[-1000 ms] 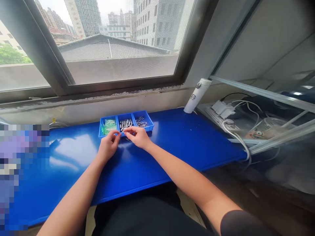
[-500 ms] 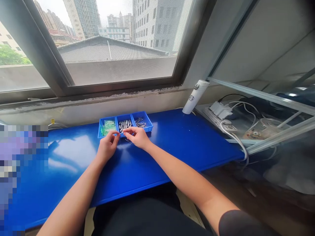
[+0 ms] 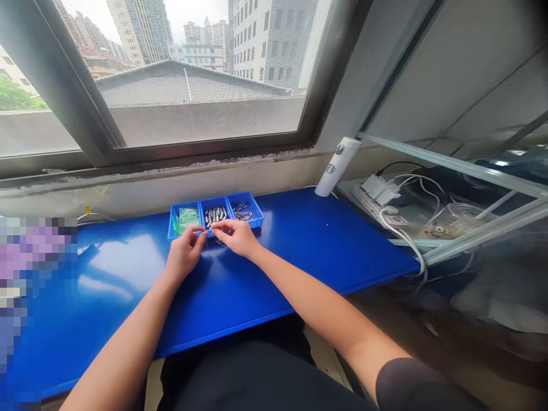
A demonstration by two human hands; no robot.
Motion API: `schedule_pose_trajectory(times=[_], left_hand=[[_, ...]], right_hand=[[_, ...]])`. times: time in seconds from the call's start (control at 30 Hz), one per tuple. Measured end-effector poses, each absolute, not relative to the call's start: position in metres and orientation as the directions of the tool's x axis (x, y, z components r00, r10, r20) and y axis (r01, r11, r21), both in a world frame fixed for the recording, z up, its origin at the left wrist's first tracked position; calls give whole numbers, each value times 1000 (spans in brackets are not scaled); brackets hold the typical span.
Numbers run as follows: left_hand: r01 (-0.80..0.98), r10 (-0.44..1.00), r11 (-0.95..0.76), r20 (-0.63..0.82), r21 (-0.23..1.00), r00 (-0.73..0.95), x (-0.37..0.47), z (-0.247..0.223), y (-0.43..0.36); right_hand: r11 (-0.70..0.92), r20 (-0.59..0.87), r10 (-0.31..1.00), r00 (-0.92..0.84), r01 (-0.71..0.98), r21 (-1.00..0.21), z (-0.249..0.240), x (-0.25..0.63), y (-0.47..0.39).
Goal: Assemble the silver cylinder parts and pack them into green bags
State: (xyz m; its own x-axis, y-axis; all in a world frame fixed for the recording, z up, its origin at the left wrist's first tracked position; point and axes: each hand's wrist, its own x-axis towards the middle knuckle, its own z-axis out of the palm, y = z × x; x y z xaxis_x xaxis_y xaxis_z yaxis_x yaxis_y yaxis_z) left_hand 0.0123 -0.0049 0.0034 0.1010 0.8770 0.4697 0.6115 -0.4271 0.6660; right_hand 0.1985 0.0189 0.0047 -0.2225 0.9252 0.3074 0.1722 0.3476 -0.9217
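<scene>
My left hand (image 3: 185, 252) and my right hand (image 3: 240, 238) meet just in front of a blue three-part tray (image 3: 257, 222). Thumb and fingers are pinched together on both, the fingertips almost touching. Whatever small thing they hold is too tiny to name. Thin green, clear-looking pieces (image 3: 187, 217) fill the tray's left compartment. Short black and white cylinders (image 3: 215, 216) lie in the middle one, partly covered by my right fingers. In the right compartment are slim dark and silvery pieces (image 3: 243, 214). A few thin dark pieces (image 3: 221, 244) rest on the table beneath my right hand.
The blue table (image 3: 299, 245) runs below a window. A white bottle (image 3: 338, 166) stands at its back right. Beyond the right edge, a power strip (image 3: 381, 200) with plugs and white cables sits by a metal frame (image 3: 454, 162). A pixelated area covers the far left.
The whole view has shifted slightly. Both hands keep their pinched pose in front of the tray, with only slight finger movement.
</scene>
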Motion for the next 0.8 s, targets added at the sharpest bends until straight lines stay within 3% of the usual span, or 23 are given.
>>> schedule_pose_trajectory(times=[0.8], left_hand=[[616,865,-449,487,647,120,12,6,-6]], right_hand=[[453,391,881,-266,236,-860,7,198,17]])
